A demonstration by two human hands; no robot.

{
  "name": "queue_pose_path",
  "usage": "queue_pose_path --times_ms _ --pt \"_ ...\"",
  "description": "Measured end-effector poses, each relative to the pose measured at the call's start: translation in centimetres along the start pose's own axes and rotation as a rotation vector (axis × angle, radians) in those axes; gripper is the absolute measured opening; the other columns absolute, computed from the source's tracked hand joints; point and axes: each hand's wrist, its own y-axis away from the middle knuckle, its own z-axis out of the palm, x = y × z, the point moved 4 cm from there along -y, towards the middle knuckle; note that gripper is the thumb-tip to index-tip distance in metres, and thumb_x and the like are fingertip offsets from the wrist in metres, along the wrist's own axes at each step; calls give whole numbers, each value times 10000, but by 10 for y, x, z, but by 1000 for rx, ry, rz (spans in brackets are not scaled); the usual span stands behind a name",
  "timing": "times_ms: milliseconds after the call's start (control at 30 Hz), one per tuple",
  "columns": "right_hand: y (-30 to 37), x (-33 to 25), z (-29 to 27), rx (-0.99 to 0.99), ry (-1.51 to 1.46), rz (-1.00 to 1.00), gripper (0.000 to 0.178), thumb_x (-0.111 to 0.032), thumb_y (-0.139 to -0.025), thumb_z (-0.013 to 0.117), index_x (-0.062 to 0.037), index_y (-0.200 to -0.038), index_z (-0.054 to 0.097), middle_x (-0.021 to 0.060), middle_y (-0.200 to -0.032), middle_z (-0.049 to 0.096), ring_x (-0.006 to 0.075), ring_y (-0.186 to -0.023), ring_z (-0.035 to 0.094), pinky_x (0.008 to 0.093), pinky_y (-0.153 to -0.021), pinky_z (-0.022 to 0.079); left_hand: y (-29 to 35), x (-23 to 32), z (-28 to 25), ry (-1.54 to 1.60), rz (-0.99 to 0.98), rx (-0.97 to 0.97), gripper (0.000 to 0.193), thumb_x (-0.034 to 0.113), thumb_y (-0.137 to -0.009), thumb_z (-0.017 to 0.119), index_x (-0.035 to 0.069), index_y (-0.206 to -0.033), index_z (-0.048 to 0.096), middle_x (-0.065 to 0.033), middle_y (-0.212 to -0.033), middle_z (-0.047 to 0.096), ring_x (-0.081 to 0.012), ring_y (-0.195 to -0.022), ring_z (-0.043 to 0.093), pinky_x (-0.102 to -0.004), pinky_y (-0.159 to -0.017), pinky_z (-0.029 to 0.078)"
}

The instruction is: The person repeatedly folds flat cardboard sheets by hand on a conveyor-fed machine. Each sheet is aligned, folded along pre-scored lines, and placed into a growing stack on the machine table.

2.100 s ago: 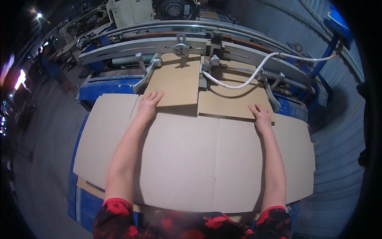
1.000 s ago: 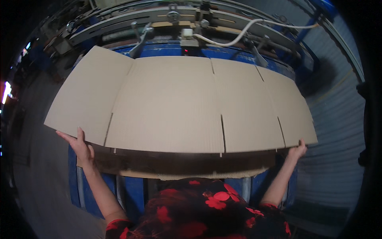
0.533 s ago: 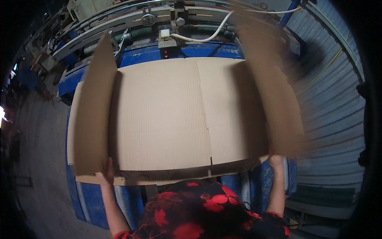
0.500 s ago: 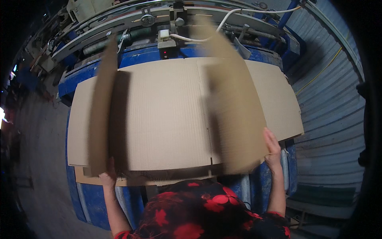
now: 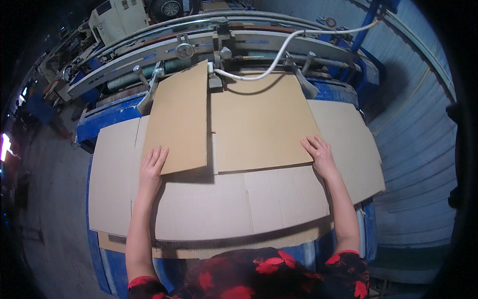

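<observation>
A folded cardboard sheet (image 5: pixel 264 124) lies with its two side panels turned inward over its middle. Its left panel (image 5: pixel 181 119) stands slightly raised along the inner edge and casts a shadow; the right one lies flatter. On the left panel's near outer corner rests my left hand (image 5: pixel 153 167), fingers stretched out. My right hand (image 5: pixel 320 154) lies with spread fingers on the near right corner of the right panel. Both thumbs are hard to make out. Below is a stack of flat cardboard blanks (image 5: pixel 199 214), partly covered by the folded sheet.
Behind the sheet runs a blue machine (image 5: pixel 331 91) with rollers and a metal crossbar (image 5: pixel 284 41). Two curved metal guides (image 5: pixel 305 82) flank the sheet's far end. A white cable (image 5: pixel 281 52) loops above it. A corrugated metal wall (image 5: pixel 418 149) rises at right.
Both upright panels have come down inward over the middle. The sheet and my hands have moved away from me, and the sheet's far end is now between the guides.
</observation>
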Motion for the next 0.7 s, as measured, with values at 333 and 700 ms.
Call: queue_pose_path --times_ms 333,700 --pt "-156 49 49 65 76 37 562 89 -775 499 -170 -1270 560 151 -1279 526 310 -1176 509 413 -980 399 -143 -55 67 -37 -79 43 684 -103 -715 498 166 -1343 478 -169 -1369 467 -388 -1265 424 -494 -1005 371" --pt "86 139 -21 271 -74 701 486 -91 -887 517 65 -1336 417 210 -1441 366 342 -1322 356 402 -1089 283 118 -57 -68 -239 -646 330 426 123 -887 538 -27 -1283 487 -239 -1368 438 -380 -1309 373 -467 -1110 229"
